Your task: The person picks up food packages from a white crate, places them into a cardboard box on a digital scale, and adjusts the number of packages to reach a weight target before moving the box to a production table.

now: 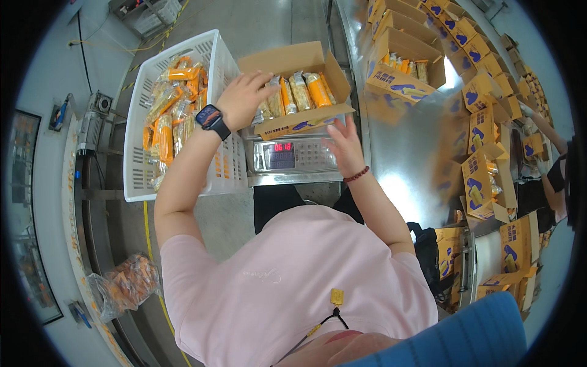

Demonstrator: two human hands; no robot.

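Note:
An open cardboard box [306,119] sits on a digital scale [312,154] in front of me. Wrapped snack bars [301,92], some in clear and some in orange packaging, stand side by side inside it. My left hand [243,101], with a black watch on the wrist, reaches over the box's left side. Its fingers are stretched out above the leftmost bars, and its thumb is hidden. Beside the box's front right corner, my right hand [346,147] has its fingers apart and holds nothing. A white plastic crate [217,79] full of loose wrapped bars [165,134] stands left of the scale.
A shiny metal table [397,159] runs along the right. Filled open boxes [403,67] stand on it at the back, with rows of more boxes [483,128] farther right. Another person's arm [544,125] reaches in there. A clear bag [128,284] lies at lower left.

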